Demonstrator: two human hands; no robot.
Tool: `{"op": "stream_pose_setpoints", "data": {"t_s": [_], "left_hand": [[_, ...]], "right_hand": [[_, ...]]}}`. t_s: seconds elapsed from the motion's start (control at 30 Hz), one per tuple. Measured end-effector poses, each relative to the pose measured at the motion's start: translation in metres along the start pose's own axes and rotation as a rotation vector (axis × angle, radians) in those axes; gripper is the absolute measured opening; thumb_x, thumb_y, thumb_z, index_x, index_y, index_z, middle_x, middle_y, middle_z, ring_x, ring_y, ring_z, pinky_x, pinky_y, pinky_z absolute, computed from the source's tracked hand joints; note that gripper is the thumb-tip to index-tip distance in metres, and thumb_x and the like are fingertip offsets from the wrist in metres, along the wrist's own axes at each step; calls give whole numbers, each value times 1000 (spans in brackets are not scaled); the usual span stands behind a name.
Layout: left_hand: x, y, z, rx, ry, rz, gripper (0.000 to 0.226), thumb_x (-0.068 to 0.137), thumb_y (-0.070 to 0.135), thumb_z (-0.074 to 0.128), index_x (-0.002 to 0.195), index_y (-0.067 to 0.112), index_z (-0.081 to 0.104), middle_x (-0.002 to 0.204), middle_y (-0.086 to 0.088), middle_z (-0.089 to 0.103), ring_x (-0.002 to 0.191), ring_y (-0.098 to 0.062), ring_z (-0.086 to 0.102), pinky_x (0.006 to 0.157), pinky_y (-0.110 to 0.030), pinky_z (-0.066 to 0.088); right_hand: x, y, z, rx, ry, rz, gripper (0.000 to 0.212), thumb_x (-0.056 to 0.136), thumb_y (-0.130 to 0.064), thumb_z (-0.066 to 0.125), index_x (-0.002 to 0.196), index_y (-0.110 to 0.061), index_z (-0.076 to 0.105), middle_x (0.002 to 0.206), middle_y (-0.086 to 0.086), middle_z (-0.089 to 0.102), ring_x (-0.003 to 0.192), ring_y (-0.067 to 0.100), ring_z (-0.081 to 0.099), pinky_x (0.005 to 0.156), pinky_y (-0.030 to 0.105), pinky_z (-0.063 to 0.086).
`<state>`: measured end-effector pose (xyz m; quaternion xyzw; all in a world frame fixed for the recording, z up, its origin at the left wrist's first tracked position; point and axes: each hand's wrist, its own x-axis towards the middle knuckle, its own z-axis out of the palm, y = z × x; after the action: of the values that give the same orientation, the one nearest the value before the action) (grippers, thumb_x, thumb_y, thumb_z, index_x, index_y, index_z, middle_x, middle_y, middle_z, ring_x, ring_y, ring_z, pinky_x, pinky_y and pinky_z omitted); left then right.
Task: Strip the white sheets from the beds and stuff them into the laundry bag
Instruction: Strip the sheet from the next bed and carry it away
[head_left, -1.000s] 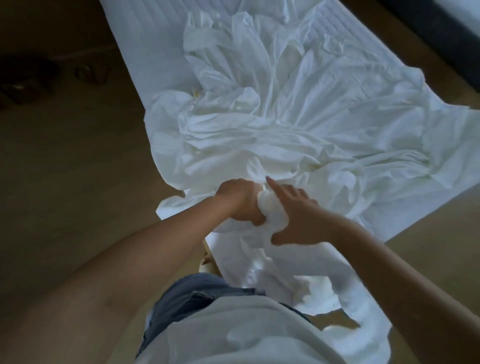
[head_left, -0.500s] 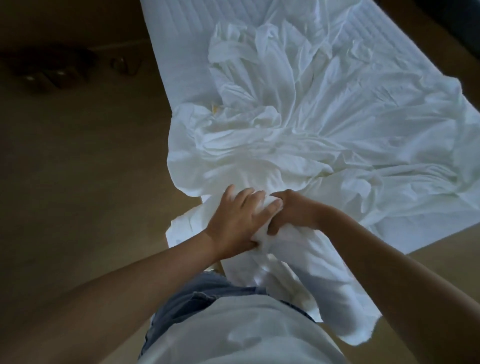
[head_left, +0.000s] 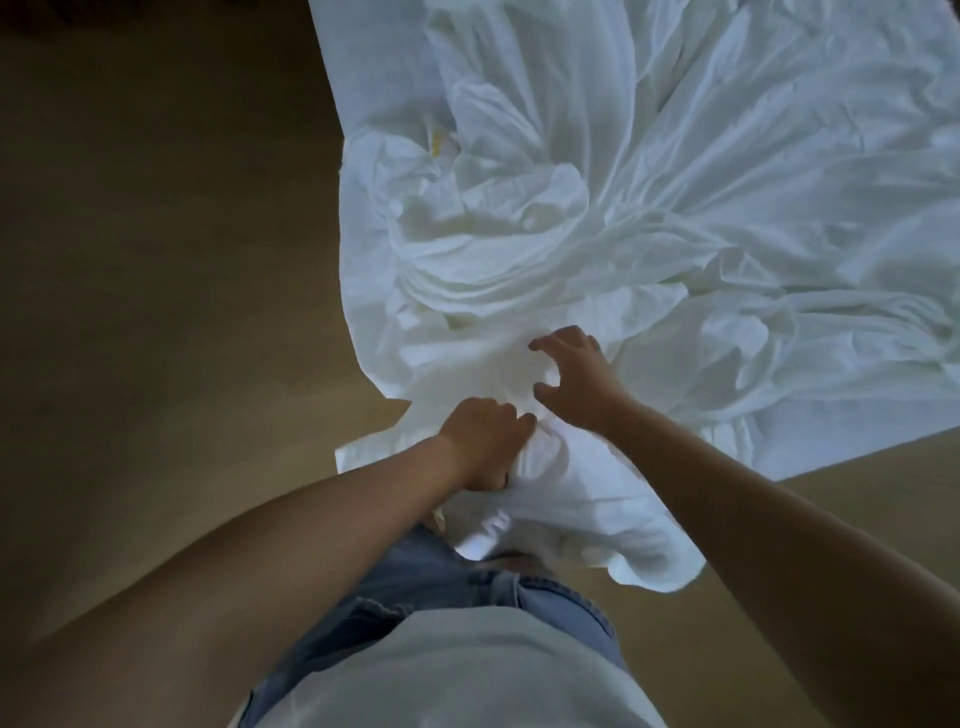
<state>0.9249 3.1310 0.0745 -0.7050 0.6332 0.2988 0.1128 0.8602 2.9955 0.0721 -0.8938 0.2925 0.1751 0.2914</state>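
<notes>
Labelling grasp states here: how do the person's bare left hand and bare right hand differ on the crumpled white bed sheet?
The left hand is clenched in a fist, gripping a bunch of the crumpled white sheet. The right hand is spread like a claw, with fingers and thumb apart over the cloth. The left hand sits nearer the person, while the right hand reaches farther out along the sheet. Both hands are bare and touch the same sheet.

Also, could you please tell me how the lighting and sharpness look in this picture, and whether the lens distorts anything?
Head view: the white sheet is bright, bluish at upper right, the floor dim and brown; the same view is soft throughout, left hand and right hand slightly blurred; its wide lens swells the forearms near the bottom corners.
</notes>
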Motion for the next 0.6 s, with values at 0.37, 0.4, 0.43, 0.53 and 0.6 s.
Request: {"op": "stream_pose_setpoints", "data": {"t_s": [0.37, 0.4, 0.43, 0.53, 0.6], "left_hand": [[-7, -59, 24, -8, -24, 49, 61, 66, 19, 73, 125, 14, 58, 86, -6, 64, 74, -25, 62, 60, -29, 35], [-1, -65, 20, 9, -6, 42, 58, 76, 16, 64, 132, 14, 49, 97, -7, 63, 86, -27, 61, 65, -31, 33], [6, -71, 14, 13, 44, 41, 55, 81, 15, 58, 135, 13, 45, 104, -8, 61, 93, -29, 60, 68, -31, 32], [35, -84, -27, 65, 80, 118, 52, 86, 20, 55, 135, 15, 42, 115, -8, 58, 102, -29, 57, 78, -33, 37], [57, -86, -64, 122, 103, 205, 49, 85, 25, 58, 132, 17, 45, 113, -6, 58, 103, -28, 57, 84, -34, 41]], "right_hand": [[109, -40, 56, -830, -300, -240, 47, 98, -27, 42, 142, -19, 27, 144, 15, 37, 134, 35, 34, 104, 47, 31], [114, -41, 49, -714, -272, -225, 36, 97, -22, 42, 133, -17, 38, 135, 11, 48, 125, 31, 46, 98, 41, 37], [118, -42, 38, -565, -239, -180, 30, 95, -20, 44, 125, -16, 45, 126, 9, 55, 117, 30, 53, 92, 38, 41], [125, -38, -8, -165, -78, 57, 27, 90, -21, 52, 114, -10, 51, 113, 16, 62, 104, 35, 57, 85, 37, 44], [124, -18, -44, 150, 18, 245, 26, 85, -18, 58, 108, -7, 59, 108, 18, 64, 100, 35, 59, 82, 38, 46]]}}
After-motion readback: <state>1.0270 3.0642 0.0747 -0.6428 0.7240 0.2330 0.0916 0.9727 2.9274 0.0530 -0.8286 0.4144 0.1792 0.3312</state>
